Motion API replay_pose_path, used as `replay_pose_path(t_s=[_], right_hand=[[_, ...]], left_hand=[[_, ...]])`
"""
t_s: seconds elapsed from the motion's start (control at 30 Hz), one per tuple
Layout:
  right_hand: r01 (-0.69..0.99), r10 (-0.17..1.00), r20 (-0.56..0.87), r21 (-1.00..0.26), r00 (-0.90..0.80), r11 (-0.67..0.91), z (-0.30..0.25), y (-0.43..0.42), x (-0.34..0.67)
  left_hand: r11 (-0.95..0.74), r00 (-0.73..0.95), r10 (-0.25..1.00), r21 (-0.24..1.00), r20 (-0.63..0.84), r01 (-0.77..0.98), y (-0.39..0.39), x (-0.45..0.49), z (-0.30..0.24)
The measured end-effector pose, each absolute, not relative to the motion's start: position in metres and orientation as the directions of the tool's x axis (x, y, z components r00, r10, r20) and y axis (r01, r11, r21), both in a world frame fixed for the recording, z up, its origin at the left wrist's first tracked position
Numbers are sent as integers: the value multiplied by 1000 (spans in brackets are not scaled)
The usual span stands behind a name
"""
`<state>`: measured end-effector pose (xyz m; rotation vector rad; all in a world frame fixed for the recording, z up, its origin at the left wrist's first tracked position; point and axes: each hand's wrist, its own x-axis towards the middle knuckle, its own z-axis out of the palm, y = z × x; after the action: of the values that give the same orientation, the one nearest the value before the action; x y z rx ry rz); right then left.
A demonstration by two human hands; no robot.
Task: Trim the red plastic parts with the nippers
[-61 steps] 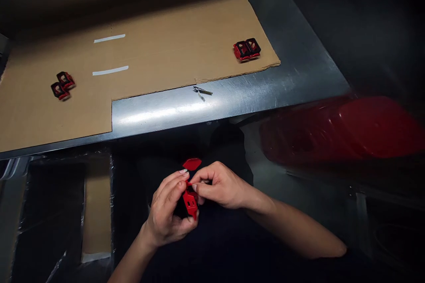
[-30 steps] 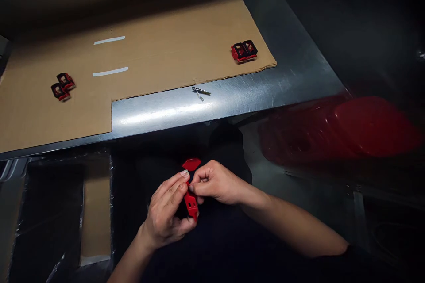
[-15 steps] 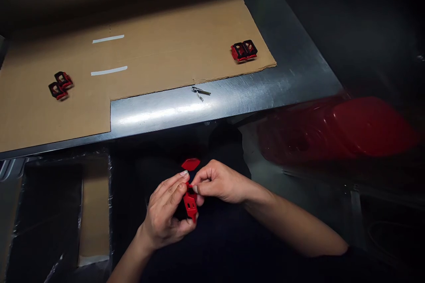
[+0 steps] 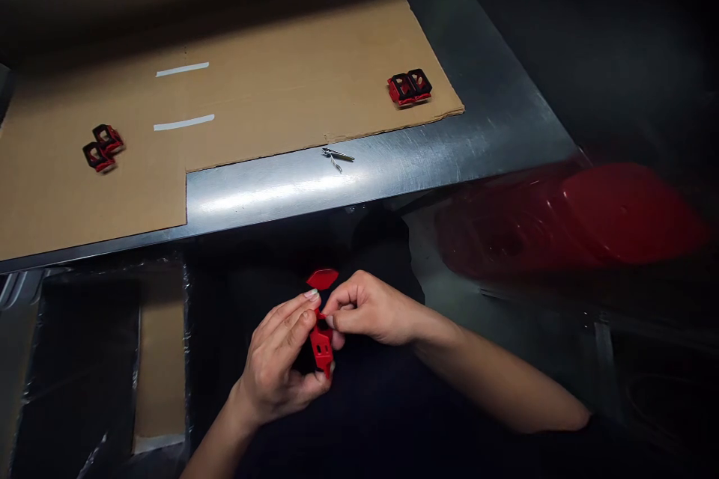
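My left hand (image 4: 282, 355) is closed around a small red plastic part (image 4: 322, 348) with little rectangular slots, held upright in front of my body. A flat, angular red end (image 4: 322, 278) stands out above my left fingertips; whether it belongs to the same part is hidden by the fingers. My right hand (image 4: 368, 307) pinches at the part's upper right side with thumb and forefinger. Its fingertips hide the exact spot they grip.
A cardboard sheet (image 4: 269, 82) covers much of the metal table (image 4: 269, 183). Red-and-black frame pieces lie in a pair at the left (image 4: 102, 148) and a pair at the right (image 4: 410, 87). Tweezers-like metal tool (image 4: 338, 156) lies near the table edge. A glossy red object (image 4: 623, 213) stands right.
The view has shifted very slightly. Both hands keep nearly the same grip and place on the red plastic part.
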<state>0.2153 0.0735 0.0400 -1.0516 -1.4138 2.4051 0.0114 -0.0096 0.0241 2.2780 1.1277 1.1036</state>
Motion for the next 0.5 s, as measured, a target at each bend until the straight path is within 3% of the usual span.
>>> replay_pose_path(t_s=[0.1, 0.3, 0.5], right_hand=[[117, 448, -441, -802, -778, -585, 38, 73, 218], [232, 494, -526, -810, -692, -538, 38, 70, 213], [206, 458, -498, -810, -737, -549, 40, 71, 217]], left_hand=[[-616, 380, 788, 616, 486, 491, -9, 12, 25], [-620, 394, 784, 615, 480, 487, -7, 14, 27], [-618, 387, 786, 614, 481, 491, -7, 13, 27]])
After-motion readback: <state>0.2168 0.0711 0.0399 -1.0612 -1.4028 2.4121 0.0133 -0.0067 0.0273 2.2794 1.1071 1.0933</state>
